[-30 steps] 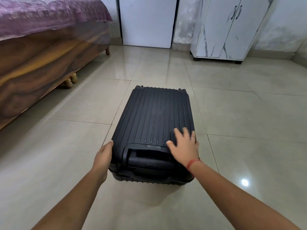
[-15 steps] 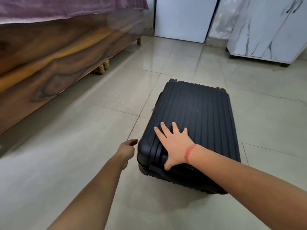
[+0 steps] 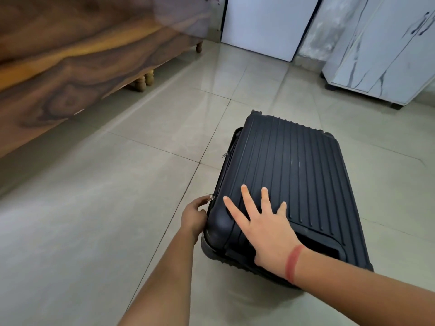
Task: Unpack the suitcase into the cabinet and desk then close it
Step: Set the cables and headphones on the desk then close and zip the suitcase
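I log the right hand (image 3: 266, 229) flat, fingers spread, resting on the lid of the suitcase (image 3: 301, 170). Left hand (image 3: 194, 217) curled at the near left corner, pinching the metal zipper pull (image 3: 211, 197). Suitcase: black, hard ribbed shell, lying flat on the glossy tiled floor (image 3: 94, 208), between the wood-grain bed (image 3: 70, 67) and the white marbled cabinet (image 3: 381, 50).
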